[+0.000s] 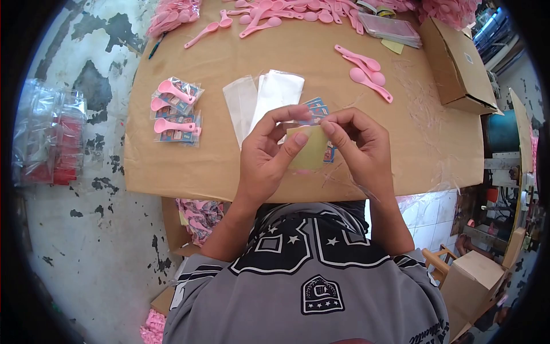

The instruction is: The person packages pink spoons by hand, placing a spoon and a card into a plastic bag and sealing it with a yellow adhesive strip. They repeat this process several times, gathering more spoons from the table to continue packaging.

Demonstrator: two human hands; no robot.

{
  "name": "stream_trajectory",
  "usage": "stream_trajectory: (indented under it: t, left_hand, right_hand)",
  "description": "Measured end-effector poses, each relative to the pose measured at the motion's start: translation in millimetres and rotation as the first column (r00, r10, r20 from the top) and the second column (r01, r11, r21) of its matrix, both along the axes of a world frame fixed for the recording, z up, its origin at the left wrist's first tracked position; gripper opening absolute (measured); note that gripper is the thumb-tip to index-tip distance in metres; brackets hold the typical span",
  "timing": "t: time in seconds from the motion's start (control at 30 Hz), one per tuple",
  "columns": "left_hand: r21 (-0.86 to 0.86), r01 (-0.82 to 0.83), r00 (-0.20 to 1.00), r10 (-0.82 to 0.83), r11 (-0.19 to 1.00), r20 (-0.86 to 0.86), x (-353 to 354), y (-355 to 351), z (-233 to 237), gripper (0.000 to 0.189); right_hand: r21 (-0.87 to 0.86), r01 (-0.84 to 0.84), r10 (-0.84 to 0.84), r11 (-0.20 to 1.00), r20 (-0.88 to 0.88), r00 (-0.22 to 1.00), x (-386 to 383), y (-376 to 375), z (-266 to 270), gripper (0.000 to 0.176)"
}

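My left hand [269,155] and my right hand [358,146] meet over the near edge of a cardboard work surface [229,63]. Both pinch a small yellowish card [309,150] with a printed blue card [317,109] behind it, seemingly inside a thin clear bag. Just beyond the hands lies a stack of clear plastic bags [263,97]. Three loose pink spoons [366,71] lie to the right of them. At the left are packed bags with pink spoons [176,112] and printed cards inside.
Many loose pink spoons [275,14] lie along the far edge. A brown cardboard box [461,66] stands at the right. Clear packets with red contents [48,143] lie on the floor at the left. A box of pink items [197,215] sits under the surface.
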State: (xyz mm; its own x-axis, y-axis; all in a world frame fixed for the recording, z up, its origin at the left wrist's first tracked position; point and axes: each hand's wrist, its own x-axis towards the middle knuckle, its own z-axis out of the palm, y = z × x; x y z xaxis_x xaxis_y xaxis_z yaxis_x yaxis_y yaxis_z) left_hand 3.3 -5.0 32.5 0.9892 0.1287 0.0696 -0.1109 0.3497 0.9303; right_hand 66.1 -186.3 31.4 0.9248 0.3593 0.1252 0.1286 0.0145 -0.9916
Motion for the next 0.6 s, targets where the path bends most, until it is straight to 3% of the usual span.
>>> stream_trajectory:
  t: [0.1, 0.23, 0.33, 0.5, 0.6]
  left_hand:
    - [0.123, -0.001, 1.000, -0.002, 0.992, 0.021, -1, 10, -10, 0.030]
    - [0.117, -0.028, 1.000, 0.028, 0.993, 0.002, -1, 10, -4, 0.020]
    - [0.141, -0.027, 0.999, 0.020, 0.990, 0.048, -4, 13, 2, 0.015]
    - [0.255, -0.008, 0.973, -0.051, 0.967, 0.225, -6, 22, -11, 0.012]
    - [0.223, 0.063, 0.967, -0.114, 0.973, 0.225, -8, 29, -9, 0.012]
  right_hand:
    - [0.065, -0.004, 0.006, 0.998, -0.036, 0.999, 2, -1, -2, 0.013]
    - [0.210, -0.009, 0.023, 0.978, -0.064, 0.998, -2, 1, 15, 0.008]
    - [0.253, -0.115, 0.095, 0.961, 0.089, 0.991, 6, -6, 1, 0.012]
    - [0.218, -0.260, 0.231, 0.941, 0.150, 0.961, 14, -18, 4, 0.013]
    - [0.192, -0.284, 0.250, 0.939, 0.183, 0.951, 14, -19, 8, 0.009]
